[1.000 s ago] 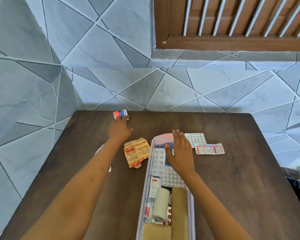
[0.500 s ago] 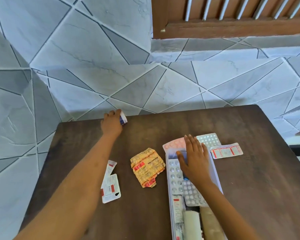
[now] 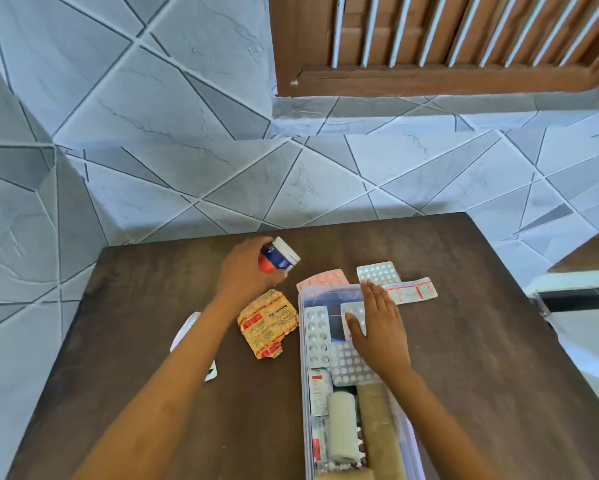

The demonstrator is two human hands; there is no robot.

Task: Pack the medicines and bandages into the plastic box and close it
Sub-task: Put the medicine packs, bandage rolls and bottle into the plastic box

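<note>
My left hand (image 3: 246, 271) grips small red-blue white-capped medicine bottle (image 3: 278, 259) above dark wooden surface (image 3: 481, 358); right hand (image 3: 377, 327), fingers spread flat, presses silver blister strips (image 3: 348, 363) inside clear plastic box (image 3: 302, 386)

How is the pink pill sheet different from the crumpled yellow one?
The pink pill sheet lies flat and smooth; the yellow sheet is crumpled with ragged edges. The pink one is partly tucked behind the plastic box; the yellow one lies fully in view, left of it. Both are still on the table, unpacked.

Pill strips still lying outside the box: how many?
5: pink strip, silver strip, red-striped strip, yellow strip, white strip under the left arm; others may be hidden.
</note>
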